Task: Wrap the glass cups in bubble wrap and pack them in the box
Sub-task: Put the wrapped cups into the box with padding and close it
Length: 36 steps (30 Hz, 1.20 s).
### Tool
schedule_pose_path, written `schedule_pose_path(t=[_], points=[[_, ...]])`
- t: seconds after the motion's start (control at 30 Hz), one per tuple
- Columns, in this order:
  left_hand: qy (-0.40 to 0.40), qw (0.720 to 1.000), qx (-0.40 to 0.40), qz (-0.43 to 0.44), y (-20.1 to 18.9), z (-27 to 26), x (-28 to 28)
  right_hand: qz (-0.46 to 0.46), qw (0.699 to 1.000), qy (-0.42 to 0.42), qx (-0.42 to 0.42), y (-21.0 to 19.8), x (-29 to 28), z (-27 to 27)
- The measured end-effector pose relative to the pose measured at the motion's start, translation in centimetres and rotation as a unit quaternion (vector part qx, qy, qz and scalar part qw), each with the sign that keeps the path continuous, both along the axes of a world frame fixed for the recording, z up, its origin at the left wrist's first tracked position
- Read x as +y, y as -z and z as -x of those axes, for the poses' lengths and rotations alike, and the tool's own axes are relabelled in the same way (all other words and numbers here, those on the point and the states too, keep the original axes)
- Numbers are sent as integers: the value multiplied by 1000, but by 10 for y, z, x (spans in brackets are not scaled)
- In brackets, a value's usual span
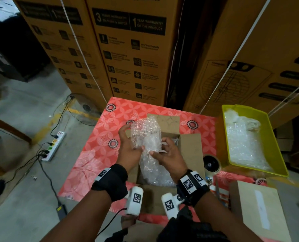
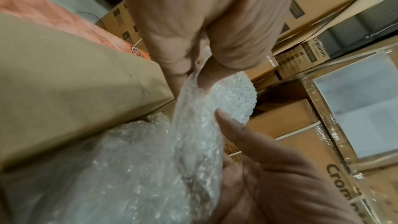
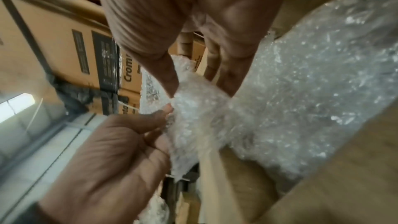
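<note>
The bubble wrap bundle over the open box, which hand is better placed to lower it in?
Probably left: the left hand grips the bubble wrap bundle along its side, while the right hand only pinches its lower edge above the box.

bubble wrap (image 1: 146,135): clear plastic film, bumpy with small air cells, glinting where light catches; held over the box.
box (image 1: 191,149): plain brown cardboard, matt, smooth flaps.
tablecloth (image 1: 96,154): under the box, red-orange with a pale floral print, slight sheen.
tray (image 1: 260,145): right of the box, yellow-green plastic, smooth and faintly glossy, with more clear wrap inside.
tape roll (image 1: 210,165): between box and tray, glossy tan tape.
wrist straps (image 1: 114,180): near side of the box, black matt fabric.
cartons (image 1: 127,49): behind the box, brown matt cardboard, black print.
</note>
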<state>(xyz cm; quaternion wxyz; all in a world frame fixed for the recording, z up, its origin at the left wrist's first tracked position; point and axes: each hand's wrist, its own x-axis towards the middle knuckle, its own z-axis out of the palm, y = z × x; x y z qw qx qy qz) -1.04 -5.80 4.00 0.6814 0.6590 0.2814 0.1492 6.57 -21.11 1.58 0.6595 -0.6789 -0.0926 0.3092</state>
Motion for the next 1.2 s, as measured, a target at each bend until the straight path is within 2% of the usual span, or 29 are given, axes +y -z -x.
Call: schedule_pose_path(t=[0.1, 0.23, 0.33, 0.43, 0.57, 0.7, 0.77, 0.83, 0.9, 0.97, 1.03, 1.13, 1.2], points=[[-16, 999, -14, 50, 0, -8, 2, -19, 999, 6, 44, -6, -7, -6], [-26, 998, -31, 46, -4, -13, 2, -3, 999, 52, 6, -4, -21, -18], [-48, 993, -40, 103, -7, -11, 7, 36, 996, 87, 7, 0, -30, -22], [-29, 992, -71, 97, -8, -9, 11, 81, 991, 103, -20, 10, -30, -25], [-13, 993, -95, 74, -23, -6, 4, 135, 988, 56, -57, 8, -11, -23], [-38, 993, -104, 51, -33, -1, 10, 160, 986, -38, -35, -5, 10, -21], [-54, 991, -109, 51, -34, 4, 16, 154, 986, -63, -7, -6, 17, -20], [-59, 991, -111, 54, -31, 9, 21, 177, 982, -65, -15, -1, 26, -21], [-74, 991, -105, 47, -29, 13, 24, 257, 957, -85, -106, 2, 35, -19], [-80, 992, -91, 29, -25, 15, 25, 328, 910, -109, -228, 5, 41, -16], [-84, 994, -70, 4, -18, 15, 27, 361, 868, -132, -314, 9, 46, -11], [-69, 996, -46, -24, -5, 13, 31, 386, 846, -138, -341, 11, 51, -7], [-48, 997, -44, -39, -5, 12, 29, 395, 848, -123, -331, 12, 49, -8]])
